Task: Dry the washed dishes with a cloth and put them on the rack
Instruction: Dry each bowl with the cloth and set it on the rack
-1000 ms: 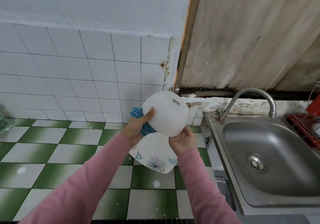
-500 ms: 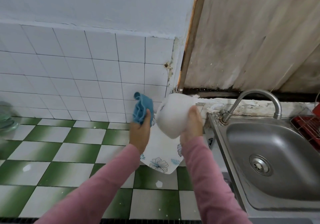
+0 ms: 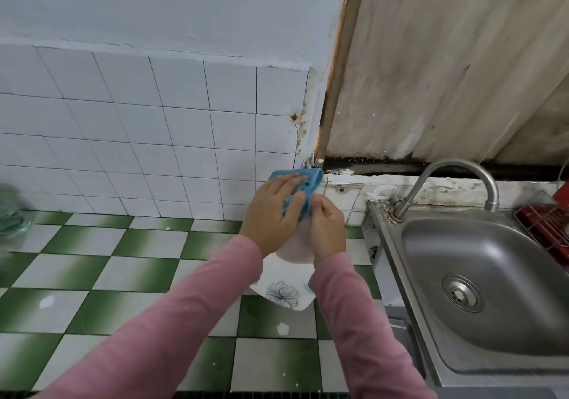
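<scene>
A white bowl (image 3: 295,246) is held above the counter, mostly hidden behind both hands. My right hand (image 3: 328,232) grips its right side. My left hand (image 3: 275,214) presses a blue cloth (image 3: 308,183) over the bowl's top, with the thumb pinching the cloth. Below them a white plate with blue flower prints (image 3: 283,287) lies on the green and white tiled counter (image 3: 123,275). The red wire rack (image 3: 551,226) shows at the far right edge, beyond the sink.
A steel sink (image 3: 492,291) with a curved tap (image 3: 462,170) fills the right side. Glassware (image 3: 12,223) sits blurred at the far left of the counter. White wall tiles stand behind.
The bowl has been turned and lowered between the hands. My left hand brought the cloth from beside the bowl onto its top.
</scene>
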Tool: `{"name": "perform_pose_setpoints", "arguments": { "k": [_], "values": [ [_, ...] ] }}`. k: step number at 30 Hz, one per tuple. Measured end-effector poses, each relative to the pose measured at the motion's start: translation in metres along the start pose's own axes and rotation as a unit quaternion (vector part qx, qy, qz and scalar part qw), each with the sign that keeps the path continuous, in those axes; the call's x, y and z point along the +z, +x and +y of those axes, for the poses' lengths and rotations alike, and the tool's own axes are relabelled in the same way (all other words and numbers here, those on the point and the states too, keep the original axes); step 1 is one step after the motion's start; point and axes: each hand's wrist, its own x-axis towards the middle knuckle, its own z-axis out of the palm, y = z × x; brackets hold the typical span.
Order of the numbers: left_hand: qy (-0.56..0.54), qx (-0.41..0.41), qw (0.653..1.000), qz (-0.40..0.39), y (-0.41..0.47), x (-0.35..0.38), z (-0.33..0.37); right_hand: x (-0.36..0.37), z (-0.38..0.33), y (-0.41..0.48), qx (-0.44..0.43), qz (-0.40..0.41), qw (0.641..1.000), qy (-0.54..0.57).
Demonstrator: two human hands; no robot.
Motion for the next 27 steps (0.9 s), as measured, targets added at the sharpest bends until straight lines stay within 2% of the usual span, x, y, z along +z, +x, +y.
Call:
{"name": "perform_pose_setpoints", "arguments": {
  "k": [2, 3, 4, 7, 8, 9, 12, 13, 14, 16, 18, 21, 24, 27],
  "values": [
    [0.052, 0.086, 0.995, 0.009, -0.007, 0.004, -0.001, -0.002, -0.001, 0.004, 0.007, 0.004, 1.000, 0.030],
    [0.039, 0.093, 0.995, 0.006, -0.006, 0.004, -0.002, -0.002, -0.002, 0.005, -0.002, 0.001, 1.000, 0.028],
    [0.012, 0.074, 0.997, 0.002, -0.002, 0.001, -0.003, -0.003, -0.002, 0.005, -0.017, -0.004, 1.000, 0.012],
    [-0.093, -0.090, 0.992, 0.006, 0.015, -0.010, -0.001, -0.004, -0.003, 0.003, -0.070, -0.020, 0.997, -0.039],
    [-0.094, -0.123, 0.988, 0.011, 0.018, -0.012, 0.002, -0.005, -0.004, 0.003, -0.082, -0.022, 0.995, -0.049],
    [-0.067, -0.120, 0.990, 0.018, 0.016, -0.013, 0.005, -0.005, -0.004, 0.004, -0.087, -0.023, 0.995, -0.047],
    [0.042, 0.020, 0.998, 0.052, 0.003, -0.006, 0.010, -0.005, -0.006, 0.007, -0.069, -0.023, 0.997, -0.014],
    [0.047, 0.040, 0.997, 0.055, 0.002, -0.003, 0.008, -0.004, -0.006, 0.008, -0.065, -0.026, 0.997, -0.019],
    [0.027, 0.028, 0.998, 0.049, 0.004, -0.003, 0.007, -0.003, -0.006, 0.008, -0.066, -0.030, 0.997, -0.031],
    [-0.056, -0.066, 0.996, 0.026, 0.013, -0.004, 0.003, -0.005, -0.005, 0.011, -0.074, -0.043, 0.995, -0.055],
    [-0.163, -0.199, 0.966, -0.001, 0.026, -0.010, -0.002, -0.009, -0.009, 0.012, -0.073, -0.053, 0.995, -0.045],
    [-0.301, -0.346, 0.888, -0.023, 0.034, -0.026, -0.010, -0.019, -0.015, 0.013, -0.034, -0.029, 0.998, 0.032],
    [-0.365, -0.406, 0.838, -0.009, 0.024, -0.029, -0.014, -0.024, -0.015, 0.011, 0.019, 0.001, 0.986, 0.163],
    [-0.422, -0.427, 0.796, 0.074, 0.014, -0.020, -0.009, -0.016, -0.009, 0.012, 0.097, 0.033, 0.944, 0.315]
  ]
}}
